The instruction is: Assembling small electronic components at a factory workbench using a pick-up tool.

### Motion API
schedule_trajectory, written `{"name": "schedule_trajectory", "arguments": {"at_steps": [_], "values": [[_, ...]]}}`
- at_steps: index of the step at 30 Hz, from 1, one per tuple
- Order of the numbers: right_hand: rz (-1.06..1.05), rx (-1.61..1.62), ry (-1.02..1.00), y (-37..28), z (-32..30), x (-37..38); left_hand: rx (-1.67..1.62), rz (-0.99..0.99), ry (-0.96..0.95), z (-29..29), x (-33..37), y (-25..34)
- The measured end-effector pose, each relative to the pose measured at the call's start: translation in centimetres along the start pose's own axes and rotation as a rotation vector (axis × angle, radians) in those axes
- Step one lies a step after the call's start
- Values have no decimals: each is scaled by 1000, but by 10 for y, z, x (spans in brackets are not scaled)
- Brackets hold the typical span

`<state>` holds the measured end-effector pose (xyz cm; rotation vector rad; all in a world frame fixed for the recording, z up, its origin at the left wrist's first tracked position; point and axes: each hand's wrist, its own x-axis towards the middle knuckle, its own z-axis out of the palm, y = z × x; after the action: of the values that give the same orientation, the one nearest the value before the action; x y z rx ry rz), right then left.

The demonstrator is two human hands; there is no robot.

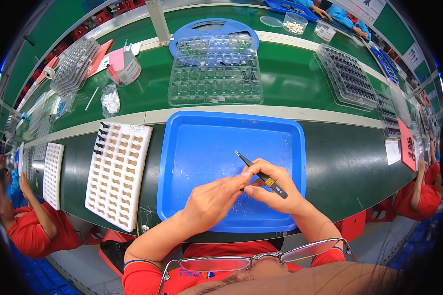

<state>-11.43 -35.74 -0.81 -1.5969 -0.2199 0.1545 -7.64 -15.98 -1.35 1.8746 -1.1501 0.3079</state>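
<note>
Both of my hands meet above a shallow blue tray [202,147]. My right hand [280,184] holds dark tweezers with a yellow band [269,182], their fine tips pointing up and to the left. My left hand [212,197] is closed, its fingertips pressed together against the right hand's fingers. A small dark bit shows at its fingertips, but what it is stays hidden. Pale specks lie scattered on the tray floor. Left of the tray, a white foam tray [118,177] with rows of slots carries several small black parts [101,137] along its upper left edge.
Beyond the blue tray, clear plastic blister trays [214,81] lie over a blue reel [202,29]. More stacked trays [347,76] sit right, others [76,66] left. A clear tub [128,69] and white bag [110,101] stand far left. Co-workers sit at both sides.
</note>
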Motion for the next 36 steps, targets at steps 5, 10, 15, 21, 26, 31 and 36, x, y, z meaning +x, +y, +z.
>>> {"name": "schedule_trajectory", "arguments": {"at_steps": [5,10,15,21,26,31,36], "values": [[-4,31,0,0,0,0,9,5,3,-1,0,0],[-6,49,-4,0,0,-1,-2,-8,9,-2,0,0],[-4,67,-9,1,0,-1,-6,-10,15,-1,-1,-1],[-1,87,-12,-1,-1,-1,-4,-5,18,0,-2,-2],[-6,84,-20,1,-2,-2,-9,-2,10,-1,-1,-2],[-11,85,-18,3,-2,-2,-12,-5,-2,-1,-2,-2],[-11,93,-19,2,-2,-2,-15,-2,1,-1,-2,-2]]}}
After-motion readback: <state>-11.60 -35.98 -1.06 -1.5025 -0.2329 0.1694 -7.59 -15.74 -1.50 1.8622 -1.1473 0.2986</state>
